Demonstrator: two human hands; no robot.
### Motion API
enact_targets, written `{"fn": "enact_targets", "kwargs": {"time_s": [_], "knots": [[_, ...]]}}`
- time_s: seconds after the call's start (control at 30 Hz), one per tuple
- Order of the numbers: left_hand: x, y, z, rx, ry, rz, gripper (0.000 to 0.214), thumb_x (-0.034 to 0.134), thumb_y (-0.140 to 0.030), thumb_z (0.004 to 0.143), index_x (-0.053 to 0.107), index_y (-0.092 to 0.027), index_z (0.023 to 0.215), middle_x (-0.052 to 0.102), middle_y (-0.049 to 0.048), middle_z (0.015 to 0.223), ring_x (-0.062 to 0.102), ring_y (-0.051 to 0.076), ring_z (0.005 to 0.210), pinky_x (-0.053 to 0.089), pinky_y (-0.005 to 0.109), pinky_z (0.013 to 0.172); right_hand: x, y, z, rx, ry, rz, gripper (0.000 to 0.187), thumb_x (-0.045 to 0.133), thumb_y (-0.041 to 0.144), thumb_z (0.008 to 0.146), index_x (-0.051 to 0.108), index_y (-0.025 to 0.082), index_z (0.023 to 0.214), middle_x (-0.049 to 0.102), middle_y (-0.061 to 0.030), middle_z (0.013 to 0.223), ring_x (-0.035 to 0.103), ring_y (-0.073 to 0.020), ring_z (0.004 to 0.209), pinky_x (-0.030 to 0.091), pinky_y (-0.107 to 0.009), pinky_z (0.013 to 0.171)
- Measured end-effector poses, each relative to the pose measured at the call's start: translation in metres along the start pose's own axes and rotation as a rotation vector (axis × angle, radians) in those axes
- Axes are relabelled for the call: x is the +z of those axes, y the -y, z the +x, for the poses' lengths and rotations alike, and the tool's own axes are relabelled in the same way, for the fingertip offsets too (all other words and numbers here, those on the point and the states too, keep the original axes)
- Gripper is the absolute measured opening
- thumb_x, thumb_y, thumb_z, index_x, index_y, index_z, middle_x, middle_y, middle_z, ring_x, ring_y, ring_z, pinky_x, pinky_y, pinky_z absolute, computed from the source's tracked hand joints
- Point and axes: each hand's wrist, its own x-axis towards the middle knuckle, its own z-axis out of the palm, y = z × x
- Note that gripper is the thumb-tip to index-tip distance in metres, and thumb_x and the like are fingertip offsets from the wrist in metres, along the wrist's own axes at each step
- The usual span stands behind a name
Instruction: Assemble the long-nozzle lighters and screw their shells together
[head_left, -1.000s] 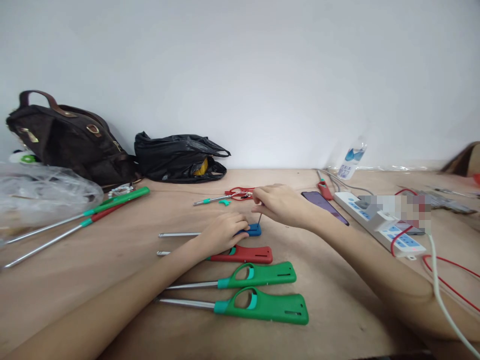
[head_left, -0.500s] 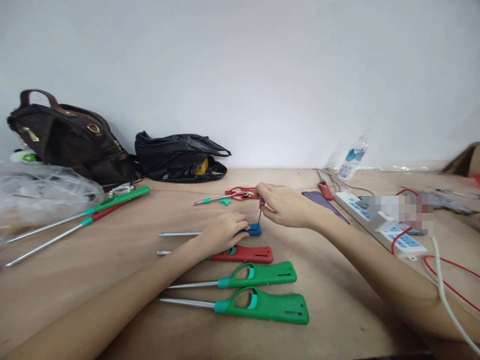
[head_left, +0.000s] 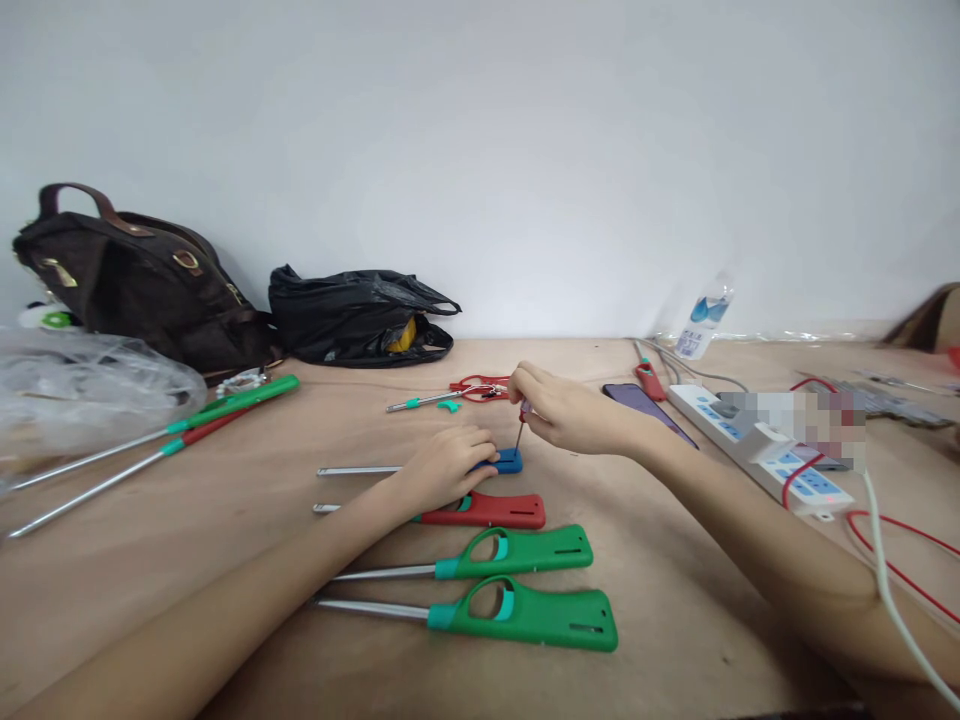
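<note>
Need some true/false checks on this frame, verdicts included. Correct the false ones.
1. The left hand holds the blue lighter against the table. True.
2. The right hand is empty. False: the right hand holds a screwdriver, pointed down at the blue lighter's handle.
3. The lighter closest to the camera is red. False: it is a green lighter.
4. A phone lies to the left of the power strip. True.
5. The bottle is nearer the camera than the power strip. False: the bottle is farther back, by the wall.
</note>
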Motion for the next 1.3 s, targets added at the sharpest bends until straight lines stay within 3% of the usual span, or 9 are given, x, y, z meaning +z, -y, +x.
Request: {"fn": "enact_targets", "kwargs": {"time_s": [0.13,0.3,0.53,0.63,0.8,0.97,1.07,1.17,1.3], "knots": [[0.000,-0.001,0.001,0.001,-0.004,0.012,0.011,0.057,-0.022,0.092,0.064,-0.016,0.087,0.066,0.0062,0.098,0.061,0.021,0.090,0.046,0.031,0.078,0.005,0.001,0.005,0.032,0.000,-0.077,0.003,0.050,0.014,0.089,0.052,0.015,0.089,0.062,-0.0085,0.094,0.056,-0.0159,0.072,0.034,-0.026,0.062],[0.000,0.000,0.000,-0.017,0.016,-0.004,0.011,0.057,-0.021,0.091,0.063,-0.015,0.085,0.066,0.0060,0.097,0.061,0.020,0.088,0.046,0.031,0.078,0.009,0.006,0.010,0.111,0.012,-0.182,0.016,0.053,0.031,0.092,0.053,0.015,0.094,0.065,-0.0105,0.085,0.059,-0.0214,0.072,0.031,-0.029,0.059],[0.001,0.000,0.000,-0.011,-0.001,0.001,0.014,0.054,-0.023,0.093,0.065,-0.015,0.087,0.066,0.0070,0.097,0.061,0.021,0.088,0.048,0.031,0.078,0.006,0.003,0.001,0.006,0.015,0.097,0.019,0.041,0.006,0.084,0.047,0.017,0.098,0.061,-0.0078,0.098,0.054,-0.0161,0.075,0.036,-0.026,0.062],[0.000,-0.001,0.000,0.005,-0.014,0.000,0.012,0.056,-0.022,0.092,0.065,-0.015,0.087,0.066,0.0071,0.100,0.061,0.021,0.091,0.047,0.031,0.079,0.005,0.000,0.004,0.056,0.004,0.025,0.003,0.051,0.015,0.088,0.050,0.017,0.086,0.062,-0.0063,0.087,0.054,-0.0163,0.073,0.033,-0.026,0.061],[0.000,-0.001,0.000,-0.001,0.002,-0.007,0.015,0.054,-0.023,0.093,0.065,-0.015,0.087,0.066,0.0071,0.100,0.061,0.021,0.090,0.047,0.031,0.079,0.009,0.006,0.010,0.150,-0.010,-0.150,0.020,0.058,0.034,0.090,0.054,0.015,0.091,0.066,-0.0103,0.081,0.058,-0.0210,0.071,0.029,-0.027,0.058],[0.001,0.000,0.000,0.003,-0.008,0.004,0.017,0.053,-0.024,0.094,0.065,-0.015,0.087,0.066,0.0073,0.096,0.061,0.021,0.088,0.047,0.032,0.079,0.005,0.008,0.005,0.058,-0.027,-0.029,0.012,0.040,0.015,0.094,0.052,0.015,0.099,0.065,-0.0108,0.097,0.059,-0.0197,0.083,0.036,-0.027,0.066],[0.000,0.000,0.000,0.009,-0.007,0.004,0.015,0.054,-0.023,0.093,0.064,-0.015,0.086,0.066,0.0068,0.096,0.061,0.021,0.088,0.046,0.031,0.077,0.000,0.002,0.004,0.027,0.000,0.083,0.014,0.042,0.010,0.092,0.054,0.016,0.095,0.065,-0.0079,0.095,0.058,-0.0168,0.081,0.037,-0.025,0.067],[0.000,0.000,0.000,-0.005,0.002,-0.001,0.012,0.057,-0.023,0.092,0.064,-0.015,0.086,0.066,0.0059,0.094,0.061,0.020,0.087,0.045,0.030,0.075,-0.001,-0.002,0.007,0.084,0.002,0.003,0.008,0.053,0.019,0.091,0.056,0.016,0.084,0.066,-0.0081,0.085,0.059,-0.0177,0.074,0.035,-0.026,0.063],[-0.002,-0.001,0.000,-0.015,0.024,0.014,0.008,0.061,-0.021,0.090,0.065,-0.015,0.087,0.066,0.0060,0.096,0.060,0.020,0.088,0.045,0.029,0.076,0.007,-0.001,0.013,0.126,-0.033,-0.194,0.021,0.055,0.035,0.093,0.056,0.015,0.090,0.066,-0.0095,0.079,0.059,-0.0205,0.071,0.032,-0.027,0.059]]}}
